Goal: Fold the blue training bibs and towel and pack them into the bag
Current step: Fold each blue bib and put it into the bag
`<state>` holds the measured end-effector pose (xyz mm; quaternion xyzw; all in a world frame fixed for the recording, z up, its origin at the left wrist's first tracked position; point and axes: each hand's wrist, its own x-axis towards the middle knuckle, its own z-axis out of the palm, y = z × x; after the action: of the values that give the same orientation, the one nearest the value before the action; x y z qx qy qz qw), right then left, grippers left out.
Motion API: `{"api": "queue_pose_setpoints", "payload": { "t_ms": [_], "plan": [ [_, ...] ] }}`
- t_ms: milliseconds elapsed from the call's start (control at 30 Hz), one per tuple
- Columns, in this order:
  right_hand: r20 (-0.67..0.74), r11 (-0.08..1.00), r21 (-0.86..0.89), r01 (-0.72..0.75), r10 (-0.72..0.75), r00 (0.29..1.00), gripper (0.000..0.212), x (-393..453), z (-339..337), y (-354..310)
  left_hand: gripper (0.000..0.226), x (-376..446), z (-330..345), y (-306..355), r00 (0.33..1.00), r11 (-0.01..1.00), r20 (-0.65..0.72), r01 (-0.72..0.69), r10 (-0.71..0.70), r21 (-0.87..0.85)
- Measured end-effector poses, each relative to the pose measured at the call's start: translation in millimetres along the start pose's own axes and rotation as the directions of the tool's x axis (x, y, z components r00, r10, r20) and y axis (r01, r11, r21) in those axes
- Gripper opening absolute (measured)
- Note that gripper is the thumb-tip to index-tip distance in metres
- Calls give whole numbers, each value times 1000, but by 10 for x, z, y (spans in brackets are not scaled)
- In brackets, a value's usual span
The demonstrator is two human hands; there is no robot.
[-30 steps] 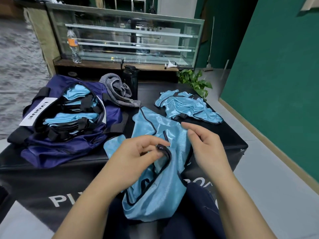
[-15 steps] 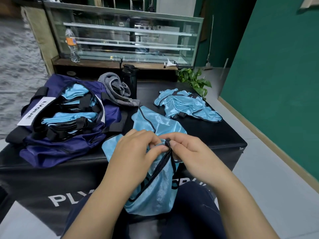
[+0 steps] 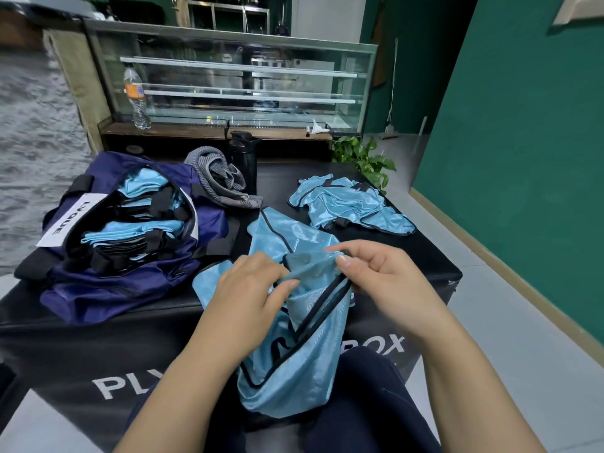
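Note:
A light blue training bib [image 3: 294, 364] with black trim hangs over the near edge of the black box [image 3: 81, 348] onto my lap. My left hand [image 3: 251, 286] pinches its upper edge on the left. My right hand [image 3: 376, 276] pinches the same edge a little to the right, stretching the cloth between them. More blue bibs [image 3: 349, 204] lie crumpled at the far right of the box. An open navy bag [image 3: 137, 237] at the left holds folded blue bibs. A grey towel [image 3: 219, 178] lies bunched behind the bag.
A black bottle [image 3: 245, 158] stands beside the towel. Behind the box are a glass display case [image 3: 235, 76] with a water bottle [image 3: 137, 96] on its ledge and a green plant [image 3: 366, 158]. A green wall runs along the right, with tiled floor beneath.
My hands, which met at the bib's black trim half a second ago, have drawn apart, spreading the top edge between them. The bib has lifted slightly.

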<state>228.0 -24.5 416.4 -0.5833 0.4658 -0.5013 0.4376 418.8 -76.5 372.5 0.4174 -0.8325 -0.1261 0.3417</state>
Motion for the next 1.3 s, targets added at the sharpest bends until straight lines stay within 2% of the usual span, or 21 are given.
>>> {"api": "queue_pose_setpoints", "payload": {
  "t_ms": [100, 200, 333, 533, 667, 733, 833, 933, 1033, 1100, 1167, 1300],
  "plan": [
    [-2, 1000, 24, 10, -10, 1000, 21, -35, -15, -49, 26, -16, -25, 22, 996, 988, -84, -27, 14, -153],
    [7, 998, 46, 36, -36, 999, 21, -96, -23, -129, 25, -2, -95, 108, 997, 964, -42, -78, 69, -254],
    [37, 996, 54, 67, -69, 997, 19, -201, -36, -265, 28, 44, -182, 198, 998, 941, -10, -60, 60, -334],
    [-34, 989, 43, 143, -142, 989, 18, -306, -129, -594, 14, 129, -650, 481, 994, 940, -41, -112, 104, -323],
    [-77, 975, -74, 209, -215, 974, 16, -311, -167, -1016, 8, 233, -1204, 913, 984, 953, -103, -169, 147, -253],
    [-74, 953, -172, 251, -266, 961, 13, -294, -174, -1291, 14, 306, -1496, 1155, 978, 970, -133, -183, 162, -159],
    [-22, 868, -418, 269, -306, 952, 13, -275, -190, -1739, 16, 403, -1910, 1528, 973, 980, -118, -195, 199, 41],
    [-7, 652, -709, 268, -387, 922, 21, -193, -156, -2116, 13, 492, -2199, 1807, 969, 938, -79, -204, 235, 280],
    [-71, 452, -855, 256, -590, 804, 21, 0, -22, -2404, 17, 600, -2411, 1987, 959, 890, -131, -176, 252, 421],
    [-61, 289, -930, 227, -732, 679, 20, 121, 45, -2569, 19, 664, -2533, 2068, 940, 881, -210, -152, 269, 449],
    [-25, 170, -969, 177, -786, 617, 18, 198, 73, -2727, 19, 714, -2638, 2114, 916, 886, -275, -152, 293, 437],
    [-38, 293, -926, 237, -698, 715, 14, 206, 166, -2989, 18, 735, -2791, 2140, 926, 921, -289, -129, 244, 367]
  ]
}}
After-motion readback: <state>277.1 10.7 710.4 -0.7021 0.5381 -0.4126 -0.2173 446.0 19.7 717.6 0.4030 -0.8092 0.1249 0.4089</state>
